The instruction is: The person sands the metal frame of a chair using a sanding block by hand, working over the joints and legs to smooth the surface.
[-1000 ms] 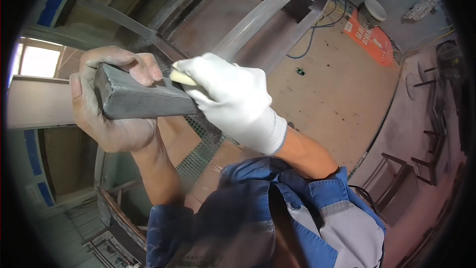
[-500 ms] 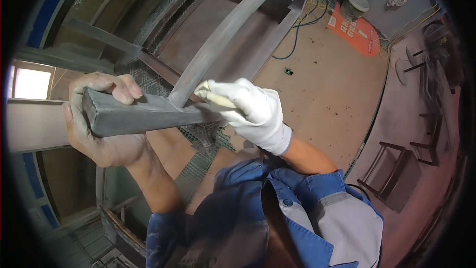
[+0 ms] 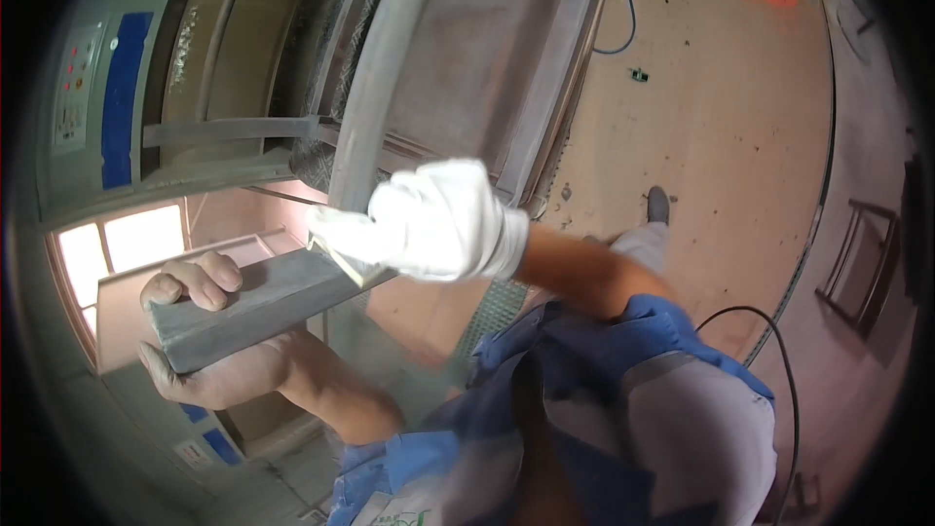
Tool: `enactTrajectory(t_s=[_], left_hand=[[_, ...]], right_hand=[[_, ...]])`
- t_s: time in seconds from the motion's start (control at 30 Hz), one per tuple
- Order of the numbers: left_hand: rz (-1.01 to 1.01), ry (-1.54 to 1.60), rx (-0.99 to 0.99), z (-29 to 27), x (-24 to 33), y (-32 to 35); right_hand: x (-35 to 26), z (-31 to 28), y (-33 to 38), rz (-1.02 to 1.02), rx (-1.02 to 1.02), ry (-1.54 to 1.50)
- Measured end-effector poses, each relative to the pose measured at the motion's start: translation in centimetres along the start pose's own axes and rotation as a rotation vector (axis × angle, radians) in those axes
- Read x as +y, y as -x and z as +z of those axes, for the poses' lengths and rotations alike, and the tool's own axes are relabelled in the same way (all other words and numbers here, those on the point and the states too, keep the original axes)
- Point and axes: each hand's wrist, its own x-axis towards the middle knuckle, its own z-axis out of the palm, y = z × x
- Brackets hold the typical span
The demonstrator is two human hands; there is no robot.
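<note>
My left hand, bare and dusty, wraps round the squared end of a grey wooden chair leg, with fingers over the top and the thumb side below. My right hand, in a white glove, pinches a thin pale yellow piece of sandpaper against the leg's upper face, near where it meets a curved grey bar. The glove hides that joint and part of the paper. The leg and bar belong to a grey wooden chair frame with a brown panel.
A cabinet wall with a control panel and blue strips stands at left, with a lit window below. A blue hose and a small green object lie on the brown floor. A dark frame is far right, and a black cable hangs nearer.
My view has turned. The leg's held end sits lower and more tilted, and my gloved hand with the sandpaper has moved left along the leg. My left hand keeps its hold.
</note>
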Motion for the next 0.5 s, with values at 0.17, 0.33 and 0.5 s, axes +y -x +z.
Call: enactTrajectory(t_s=[0.17,0.33,0.5], left_hand=[[0.016,-0.045,0.041,0.0,-0.1,-0.6],[0.026,-0.037,0.095,-0.4,-0.8,-0.9],[0.110,-0.022,0.034,-1.1,-1.3,-0.7]], right_hand=[[1.1,0.5,-1.6,0.104,-0.014,0.018],[-2.0,-0.8,-5.7,0.092,-0.385,-0.032],[8.3,-4.3,-13.5,0.159,-0.418,0.468]])
